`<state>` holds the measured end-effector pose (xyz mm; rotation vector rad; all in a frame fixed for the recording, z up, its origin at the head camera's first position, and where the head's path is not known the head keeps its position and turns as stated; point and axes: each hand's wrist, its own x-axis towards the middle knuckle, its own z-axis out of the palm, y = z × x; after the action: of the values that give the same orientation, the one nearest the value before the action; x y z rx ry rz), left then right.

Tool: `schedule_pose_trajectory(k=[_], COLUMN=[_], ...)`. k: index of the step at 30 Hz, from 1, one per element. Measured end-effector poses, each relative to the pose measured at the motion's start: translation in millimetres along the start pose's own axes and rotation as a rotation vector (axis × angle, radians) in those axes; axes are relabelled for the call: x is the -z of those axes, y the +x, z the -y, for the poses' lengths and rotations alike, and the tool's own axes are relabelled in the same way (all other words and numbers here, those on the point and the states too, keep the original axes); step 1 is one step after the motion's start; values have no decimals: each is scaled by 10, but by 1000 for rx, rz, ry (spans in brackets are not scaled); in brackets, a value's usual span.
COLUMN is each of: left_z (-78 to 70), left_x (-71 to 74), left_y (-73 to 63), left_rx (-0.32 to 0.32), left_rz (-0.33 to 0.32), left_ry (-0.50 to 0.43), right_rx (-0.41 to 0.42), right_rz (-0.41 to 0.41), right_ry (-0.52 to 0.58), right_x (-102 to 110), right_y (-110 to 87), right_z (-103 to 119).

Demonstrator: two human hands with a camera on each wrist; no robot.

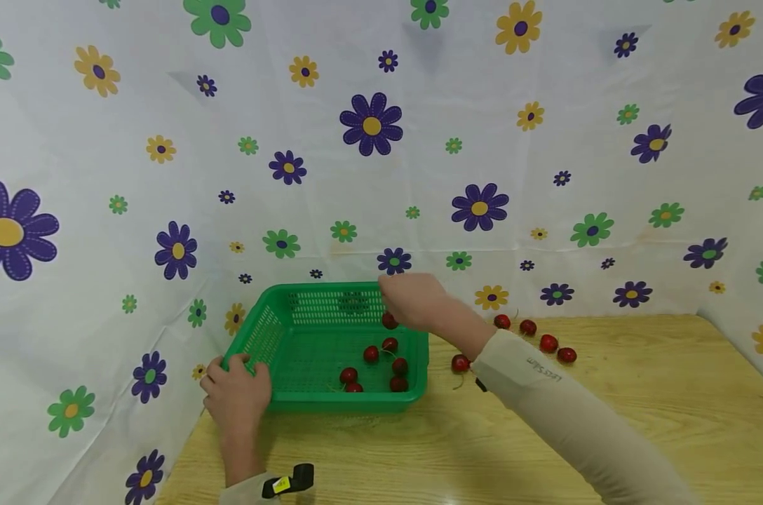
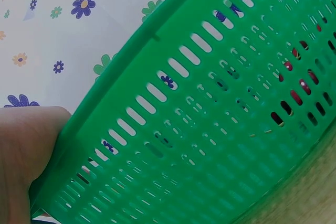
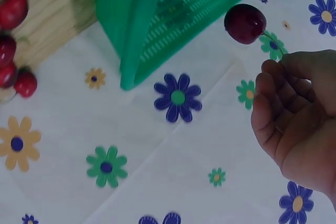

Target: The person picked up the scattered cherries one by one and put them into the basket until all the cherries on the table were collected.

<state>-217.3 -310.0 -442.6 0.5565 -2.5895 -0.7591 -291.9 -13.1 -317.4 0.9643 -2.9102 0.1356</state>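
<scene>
My right hand [image 1: 419, 301] pinches a dark red cherry [image 3: 245, 23] by its thin stem between thumb and forefinger. In the head view that hand is over the right end of a green plastic basket [image 1: 280, 405], with the cherry hanging just below the fingers. My left hand [image 1: 238, 393] grips the basket's front left corner, fingers over the rim. Inside, several cherries [image 1: 371, 354] lie toward the right side on the slotted floor. The left wrist view shows the basket's slotted wall [image 2: 173, 98] close up, with red cherries glimpsed through its holes.
To the right of the basket several loose cherries [image 1: 548, 343] lie on the wooden table [image 1: 640, 407], one cherry [image 1: 460, 362] closer to the basket. A white cloth [image 1: 331, 196] printed with flowers hangs behind the table and along its left side.
</scene>
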Motion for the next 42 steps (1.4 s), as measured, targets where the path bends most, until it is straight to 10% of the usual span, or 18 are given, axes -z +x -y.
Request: schedule_pose_trajectory(k=[19,42], left_z=[0,-26], left_x=[20,24], left_y=[20,-12], left_rx=[16,22], left_rz=[1,3], left_ry=[0,8], right_rx=[1,-74], right_rz=[112,108], right_ry=[-53,163], right_x=[-863,-1273], right_y=[441,403], right_z=[880,862])
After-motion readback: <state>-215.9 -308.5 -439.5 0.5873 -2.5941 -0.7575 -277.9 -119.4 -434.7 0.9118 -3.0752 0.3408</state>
